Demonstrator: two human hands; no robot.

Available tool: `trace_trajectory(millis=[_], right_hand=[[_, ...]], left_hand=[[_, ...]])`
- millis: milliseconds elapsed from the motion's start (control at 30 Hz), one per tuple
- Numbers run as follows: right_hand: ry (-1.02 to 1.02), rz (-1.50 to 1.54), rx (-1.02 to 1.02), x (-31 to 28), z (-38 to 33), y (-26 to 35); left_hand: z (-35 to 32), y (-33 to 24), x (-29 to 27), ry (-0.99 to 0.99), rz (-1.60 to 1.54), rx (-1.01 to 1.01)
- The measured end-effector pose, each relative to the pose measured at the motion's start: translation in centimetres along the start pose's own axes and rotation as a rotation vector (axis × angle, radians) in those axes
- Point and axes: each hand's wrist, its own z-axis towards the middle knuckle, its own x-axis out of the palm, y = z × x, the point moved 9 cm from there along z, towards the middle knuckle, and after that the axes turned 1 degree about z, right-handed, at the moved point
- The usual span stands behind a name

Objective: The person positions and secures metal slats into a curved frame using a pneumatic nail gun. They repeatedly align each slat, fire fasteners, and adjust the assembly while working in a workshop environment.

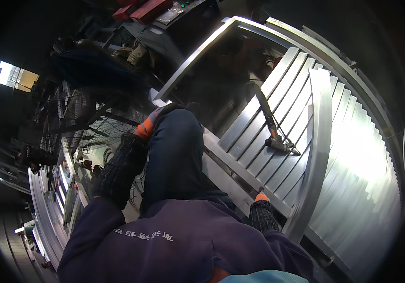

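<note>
My left hand [157,117] wears a dark glove with an orange band below a dark knit sleeve cover. It lies on top of my raised knee in blue jeans [176,146], near the corner of a metal frame [190,59]; its fingers are hidden. My right hand [260,198], gloved the same way, sits low against the sloping bar of a slatted metal panel [282,99]. Only the orange band and the wrist show. A torch-like tool [281,144] with a dark hose lies on the slats, apart from both hands.
A curved metal beam [318,141] crosses the slats on the right. A cluttered bench with red boxes [148,9] stands at the top. Dark racks, wires and long metal rails [47,207] fill the left side. Bright windows [9,73] sit far left.
</note>
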Motion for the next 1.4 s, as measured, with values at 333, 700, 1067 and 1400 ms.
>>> trace_trajectory(millis=[333, 700, 1067, 1400], right_hand=[[-0.049, 0.120, 0.050, 0.4, -0.5, -1.0], [-0.142, 0.571, 0.160, -1.9, -5.1, -0.6], [-0.319, 0.298, 0.535, 0.2, -5.5, -1.2], [-0.305, 0.252, -0.002, 3.7, -15.2, 16.1]], left_hand=[[9.1, 13.6, -4.7, -0.562, 0.186, 0.052], [12.5, 16.8, -10.0, -0.659, 0.037, -0.092], [37.0, 27.2, -21.9, -0.514, 0.202, -0.282], [59.5, 31.7, -28.1, -0.333, 0.682, -0.365]])
